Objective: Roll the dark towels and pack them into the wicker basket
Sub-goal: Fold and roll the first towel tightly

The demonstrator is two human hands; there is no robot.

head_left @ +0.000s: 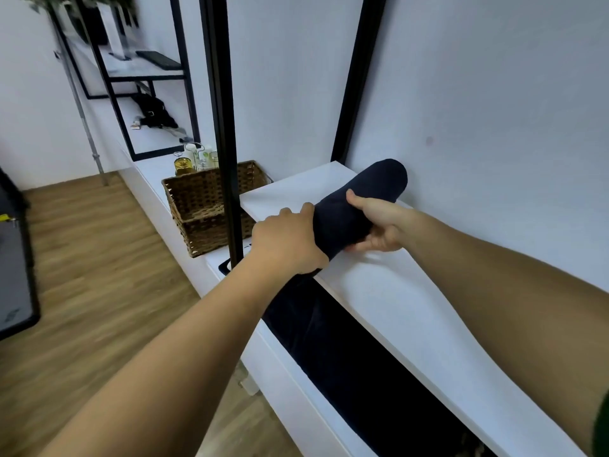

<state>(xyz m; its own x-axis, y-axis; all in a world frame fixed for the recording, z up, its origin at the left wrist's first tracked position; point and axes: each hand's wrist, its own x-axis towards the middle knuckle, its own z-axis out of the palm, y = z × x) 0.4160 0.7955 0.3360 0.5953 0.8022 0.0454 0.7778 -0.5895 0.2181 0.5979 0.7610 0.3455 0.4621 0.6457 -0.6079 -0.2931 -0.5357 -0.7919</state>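
white counter (412, 291) is crossed by dark towel (372, 189), likely soft and light; roll is clasped midway by left grip (283, 240) and right grip (379, 222).

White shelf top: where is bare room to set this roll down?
Bare white shelf top between the rolled dark navy towel and the black metal post; more between its unrolled tail and the wall. Crowded: glass bottles behind the brown wicker basket.

Even soft daylight, wide-angle edge warp, slight blur.
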